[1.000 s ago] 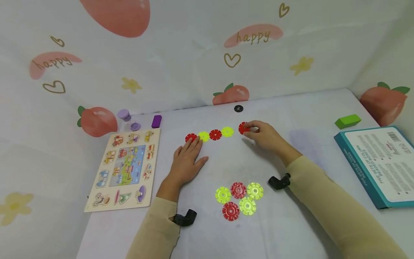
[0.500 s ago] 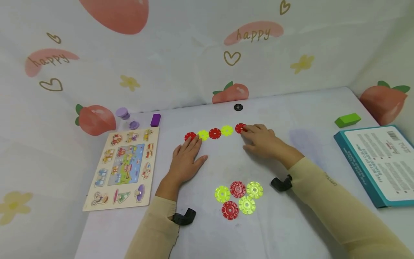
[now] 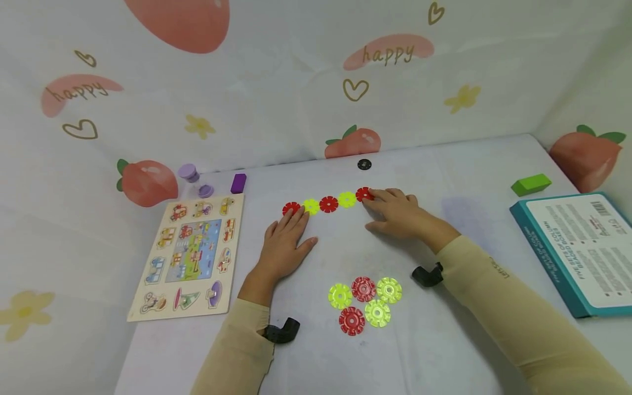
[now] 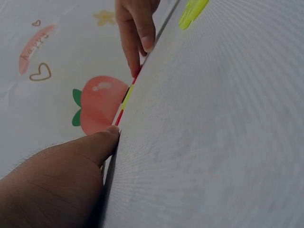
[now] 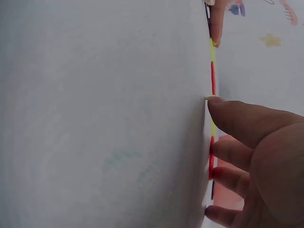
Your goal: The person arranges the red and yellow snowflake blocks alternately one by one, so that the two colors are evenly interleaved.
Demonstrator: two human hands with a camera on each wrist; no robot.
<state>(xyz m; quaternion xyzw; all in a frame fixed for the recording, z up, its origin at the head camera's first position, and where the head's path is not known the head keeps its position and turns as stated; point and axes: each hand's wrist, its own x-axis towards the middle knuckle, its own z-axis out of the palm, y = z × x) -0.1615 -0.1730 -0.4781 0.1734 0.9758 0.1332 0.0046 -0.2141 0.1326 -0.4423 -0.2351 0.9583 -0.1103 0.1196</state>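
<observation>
And there it goes: the right-end red disc (image 3: 364, 193), upper middle of the frame, has slid left, and the gap seen a second ago is closed up. It now sits right against the neighbouring yellow-green disc (image 3: 347, 199), or so close I can't split them. The right hand (image 3: 399, 214), pinching that red disc a second ago, now has its fingers extended and apart, tips touching the disc, thumb spread clear below. Over on the left, no change: the left hand (image 3: 283, 249) lies flat, fingers straight and near together, tips on the left-end red disc (image 3: 289, 208) and the edge of the next yellow-green one. The middle red disc (image 3: 328, 204) holds its place, and so does the five-disc cluster (image 3: 366, 299), lower middle on the desk (image 3: 306, 362).
</observation>
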